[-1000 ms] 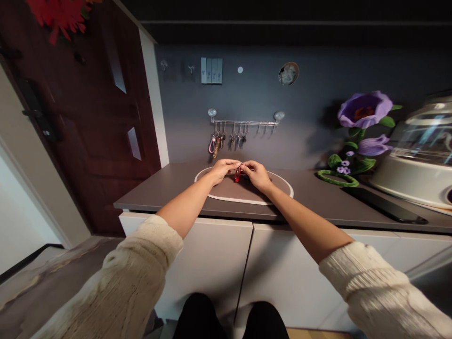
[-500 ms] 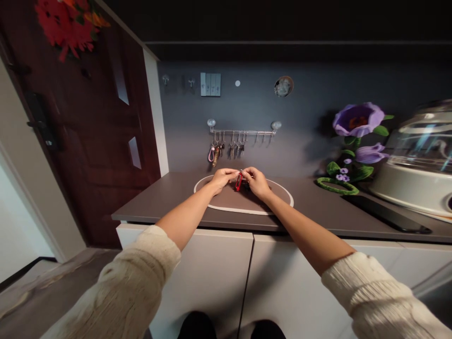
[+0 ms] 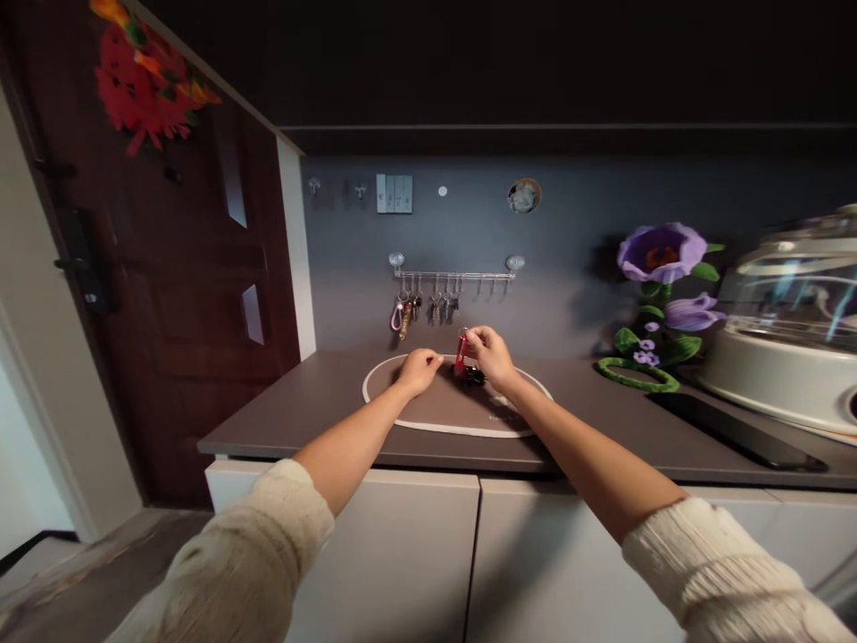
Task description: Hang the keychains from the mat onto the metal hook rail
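I held up the red clip point(image 3: 461, 354).
My left fingers point(image 3: 434, 361) were curled, contents unclear; my right fingers point(image 3: 472, 338) pinched it above the mat point(image 3: 443, 409), the hook rail point(image 3: 461, 275) beyond them. The next move seemed to need a steady pinch.

Red keyring point(image 3: 461, 350) w/ dark bits, prob. keys point(image 3: 474, 376), in R hand point(image 3: 487, 354) above oval mat point(image 3: 442, 427).
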The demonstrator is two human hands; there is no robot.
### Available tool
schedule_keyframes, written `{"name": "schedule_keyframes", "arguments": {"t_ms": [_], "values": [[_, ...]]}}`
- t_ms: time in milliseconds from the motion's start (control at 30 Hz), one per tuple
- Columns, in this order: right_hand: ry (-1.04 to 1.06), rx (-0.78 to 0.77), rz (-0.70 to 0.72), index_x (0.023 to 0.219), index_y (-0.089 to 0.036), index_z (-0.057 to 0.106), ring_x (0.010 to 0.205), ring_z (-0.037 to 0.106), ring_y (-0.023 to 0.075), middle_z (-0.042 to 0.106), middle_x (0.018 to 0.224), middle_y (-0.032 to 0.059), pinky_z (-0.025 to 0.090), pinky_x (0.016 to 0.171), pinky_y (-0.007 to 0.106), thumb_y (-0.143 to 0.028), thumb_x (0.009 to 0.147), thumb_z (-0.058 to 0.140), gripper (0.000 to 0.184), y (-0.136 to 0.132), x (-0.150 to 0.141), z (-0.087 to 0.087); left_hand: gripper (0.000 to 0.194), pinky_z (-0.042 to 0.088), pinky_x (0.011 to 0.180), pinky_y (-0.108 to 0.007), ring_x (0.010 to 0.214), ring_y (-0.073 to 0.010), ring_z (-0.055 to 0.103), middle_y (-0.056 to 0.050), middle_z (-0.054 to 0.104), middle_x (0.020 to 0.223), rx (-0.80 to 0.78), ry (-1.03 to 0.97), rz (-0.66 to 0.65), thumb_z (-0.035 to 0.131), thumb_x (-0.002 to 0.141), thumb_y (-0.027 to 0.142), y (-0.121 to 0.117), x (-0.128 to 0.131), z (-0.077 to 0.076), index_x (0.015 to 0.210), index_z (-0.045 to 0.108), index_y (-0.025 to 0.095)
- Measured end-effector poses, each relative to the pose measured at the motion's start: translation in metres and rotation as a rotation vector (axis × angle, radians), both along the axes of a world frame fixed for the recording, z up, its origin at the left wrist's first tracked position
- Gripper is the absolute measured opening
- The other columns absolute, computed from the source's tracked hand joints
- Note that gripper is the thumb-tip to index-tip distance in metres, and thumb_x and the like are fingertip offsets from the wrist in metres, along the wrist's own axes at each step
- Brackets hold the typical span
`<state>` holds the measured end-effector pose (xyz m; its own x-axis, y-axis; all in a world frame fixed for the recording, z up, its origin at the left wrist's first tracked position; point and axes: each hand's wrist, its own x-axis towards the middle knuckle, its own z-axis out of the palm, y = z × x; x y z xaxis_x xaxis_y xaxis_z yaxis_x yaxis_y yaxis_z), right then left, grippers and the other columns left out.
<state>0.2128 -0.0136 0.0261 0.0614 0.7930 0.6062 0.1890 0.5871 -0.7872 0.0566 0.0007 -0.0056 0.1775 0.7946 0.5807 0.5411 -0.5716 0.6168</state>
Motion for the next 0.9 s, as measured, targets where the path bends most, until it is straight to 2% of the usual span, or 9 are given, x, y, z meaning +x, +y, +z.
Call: {"name": "schedule_keyframes", "arguments": {"t_ms": [200,433,700,900], "values": [[0.19,-0.108,0.117,0.077,-0.019,0.045,0.058,0.056,0.0106,0.053,0.07,-0.0029,0.051,0.06,0.029,-0.037,0.073,0.055,0.021,0.001,-0.001,0.029,0.026,0.039,0.073,-0.028,0.078,-0.0166,0.053,-0.007,0.064,0.079,0.064,0.173,0.05,0.044,0.08,0.029,0.007,0.002,-0.003,0.074,0.065,0.014],[0.26,-0.123,0.054,0.076,-0.019,0.045,0.053,0.055,0.0093,0.053,0.065,-0.0034,0.049,0.053,0.025,-0.024,0.081,0.047,0.008,0.015,0.001,0.061,0.027,0.037,0.068,-0.025,0.074,-0.015,0.054,-0.006,0.065,0.077,0.026,0.146,0.067,0.044,0.08,0.028,0.007,0.004,-0.003,0.073,0.066,0.014],[0.243,-0.159,0.005,0.07,-0.017,0.044,0.044,0.051,0.0087,0.05,0.054,-0.0036,0.046,0.045,0.023,-0.017,0.084,0.042,0.014,0.041,-0.001,0.08,0.029,0.034,0.06,-0.024,0.065,-0.0133,0.053,-0.004,0.063,0.07,-0.038,0.062,0.051,0.045,0.079,0.031,0.007,0.006,-0.003,0.068,0.065,0.013],[0.216,-0.229,-0.03,0.067,-0.016,0.044,0.041,0.049,0.0083,0.051,0.05,-0.0022,0.045,0.045,0.023,-0.018,0.086,0.041,0.019,0.062,-0.003,0.086,0.029,0.033,0.058,-0.023,0.062,-0.0128,0.052,-0.003,0.063,0.067,-0.07,0.035,0.056,0.045,0.078,0.033,0.007,0.007,-0.003,0.068,0.064,0.013]]}}
